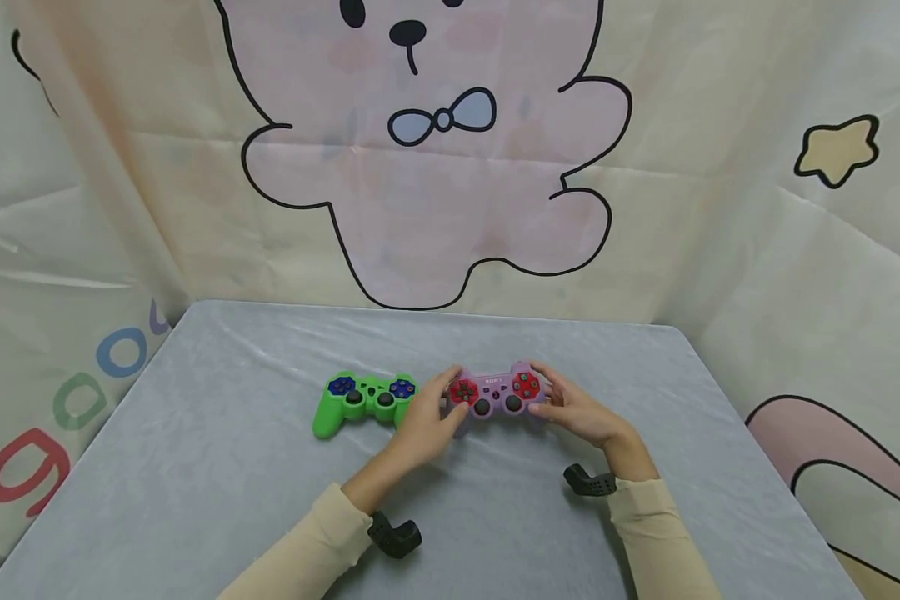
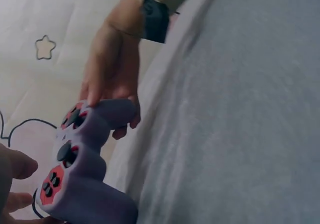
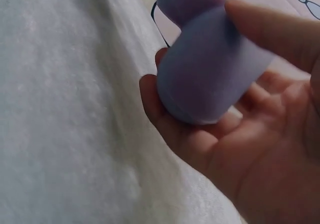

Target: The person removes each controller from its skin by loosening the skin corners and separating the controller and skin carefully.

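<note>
A purple game controller [image 1: 497,390] with red button pads and black thumbsticks faces up near the middle of the table. My right hand [image 1: 579,410] holds it by the right grip, thumb on its face and fingers curled beneath, as the right wrist view shows. At the other end, my left hand [image 1: 426,425] has its thumb and fingers spread about the controller's left side. In the left wrist view, that thumb [image 2: 22,165] stands a little off the controller's face. A green game controller [image 1: 365,398] with blue button pads lies just left, its right end partly hidden by my left hand.
A pale grey-blue cloth covers the table [image 1: 217,467]. Behind it hangs a cream curtain [image 1: 667,150] printed with a pink bear, and more printed fabric stands on both sides. Black devices [image 1: 396,536] are strapped at both wrists.
</note>
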`<state>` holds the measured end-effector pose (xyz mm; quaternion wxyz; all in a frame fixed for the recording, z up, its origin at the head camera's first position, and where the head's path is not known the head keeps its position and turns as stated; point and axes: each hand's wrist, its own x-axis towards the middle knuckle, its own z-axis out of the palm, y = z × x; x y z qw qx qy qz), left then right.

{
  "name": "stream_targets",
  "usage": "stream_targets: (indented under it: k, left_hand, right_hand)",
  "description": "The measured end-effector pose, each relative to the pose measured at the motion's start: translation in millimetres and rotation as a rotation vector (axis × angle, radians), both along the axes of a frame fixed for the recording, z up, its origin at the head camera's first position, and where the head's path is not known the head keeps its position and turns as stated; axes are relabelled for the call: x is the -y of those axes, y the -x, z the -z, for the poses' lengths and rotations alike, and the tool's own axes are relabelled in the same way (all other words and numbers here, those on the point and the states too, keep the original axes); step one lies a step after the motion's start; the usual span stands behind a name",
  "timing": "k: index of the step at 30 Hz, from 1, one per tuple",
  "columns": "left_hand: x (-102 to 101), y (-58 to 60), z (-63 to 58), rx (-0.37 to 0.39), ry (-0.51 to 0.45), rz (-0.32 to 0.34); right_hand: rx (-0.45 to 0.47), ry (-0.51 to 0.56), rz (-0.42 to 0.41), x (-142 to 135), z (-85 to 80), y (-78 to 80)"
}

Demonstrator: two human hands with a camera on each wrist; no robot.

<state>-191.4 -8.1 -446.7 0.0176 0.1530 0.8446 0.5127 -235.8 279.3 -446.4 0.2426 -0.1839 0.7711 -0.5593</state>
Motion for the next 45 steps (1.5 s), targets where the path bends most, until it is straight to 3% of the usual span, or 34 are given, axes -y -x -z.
stream_targets:
  k: [5, 10, 13, 18, 22, 29, 36, 45]
  left_hand:
    - [4.3, 9.3, -1.6, 0.118, -0.157, 0.047]
    - [6.5, 15.5, -2.0, 0.152, -0.187, 0.098]
    - [6.5, 16.3, -4.4, 0.215, -0.207, 0.13]
    - [6.6, 16.9, -6.4, 0.371, -0.292, 0.178]
    - [7.9, 17.2, -4.5, 0.44, -0.34, 0.196]
    - [8.7, 18.0, 1.9, 0.48, -0.369, 0.237]
    - [6.4, 22.5, 3.6, 0.519, -0.35, 0.251]
    - [7.9, 23.1, 6.4, 0.495, -0.352, 0.42]
  right_hand:
    - [-0.033, 0.045, -0.082, -3.8, -2.0, -0.9]
    - [-0.05, 0.085, -0.135, -6.1, -3.5, -1.5]
    - [-0.048, 0.094, -0.16, -7.7, -1.4, -0.5]
    - [-0.054, 0.027, -0.15, -12.3, 2.2, 1.2]
    - [-0.052, -0.053, -0.14, -15.0, 3.0, 1.9]
    - [-0.034, -0.095, -0.186, -18.5, 5.3, 2.5]
    - [-0.091, -0.005, -0.219, -23.2, 14.8, 1.3]
    - [-0.096, 0.054, -0.264, -25.6, 16.9, -1.2]
